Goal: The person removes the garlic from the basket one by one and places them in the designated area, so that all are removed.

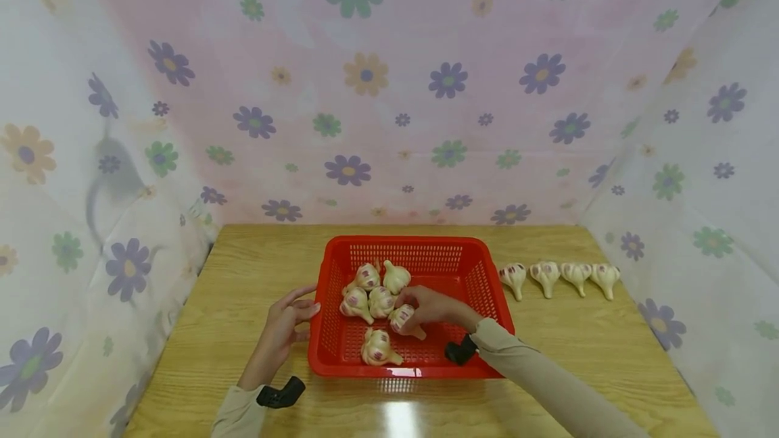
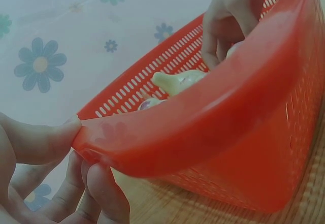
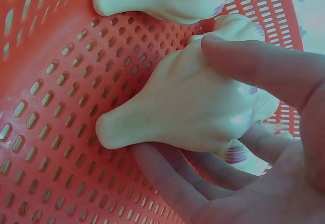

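A red plastic basket with slotted walls stands on the table, and several garlic bulbs lie inside it. At its left side, my left hand pinches the rim between thumb and fingers, as the left wrist view shows. My right hand reaches into the basket and holds a garlic bulb, thumb on top and fingers beneath and beside it. That bulb's stem points away from the palm. Another bulb lies apart near the front wall. The basket's rim partly hides the right hand in the left wrist view.
Right of the basket, several more garlic bulbs stand in a row on the wooden table, stems toward me. Flower-patterned sheets enclose the back and both sides. Each wrist wears a black device.
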The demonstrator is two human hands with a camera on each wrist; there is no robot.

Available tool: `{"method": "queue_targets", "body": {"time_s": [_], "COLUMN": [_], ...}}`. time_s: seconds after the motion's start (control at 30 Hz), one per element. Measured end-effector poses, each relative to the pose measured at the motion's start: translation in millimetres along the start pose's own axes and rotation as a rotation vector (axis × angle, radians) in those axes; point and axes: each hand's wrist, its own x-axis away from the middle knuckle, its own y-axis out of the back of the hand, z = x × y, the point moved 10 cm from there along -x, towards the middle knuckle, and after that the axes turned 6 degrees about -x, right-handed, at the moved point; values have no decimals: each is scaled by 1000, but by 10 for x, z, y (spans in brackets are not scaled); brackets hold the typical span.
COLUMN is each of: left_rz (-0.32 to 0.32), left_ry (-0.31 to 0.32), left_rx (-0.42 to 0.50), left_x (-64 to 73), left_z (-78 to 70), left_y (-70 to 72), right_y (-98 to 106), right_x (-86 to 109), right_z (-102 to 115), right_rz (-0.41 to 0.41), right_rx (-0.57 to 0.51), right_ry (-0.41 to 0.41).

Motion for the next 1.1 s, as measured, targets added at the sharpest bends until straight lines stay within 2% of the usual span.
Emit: {"method": "queue_targets", "body": {"time_s": [0.37, 0.6, 0.73, 0.83, 1.1], "left_rz": [-16, -33, -31, -28, -9], "left_ry": [-6, -11, -9, -12, -16], "left_rx": [2, -10, -13, 1, 17], "left_x": [43, 15, 8, 28, 30], "left_z": [-12, -1, 21, 34, 11], "left_y": [44, 29, -14, -14, -3], "right_y": [125, 237, 330, 407, 665], "right_x": [102, 251, 382, 455, 679], "right_z": [106, 149, 169, 202, 300], "right_rz": [-50, -77, -96, -114, -161], "right_rx": [-24, -17, -35, -50, -61], "right_ry": [44, 89, 85, 78, 131]}}
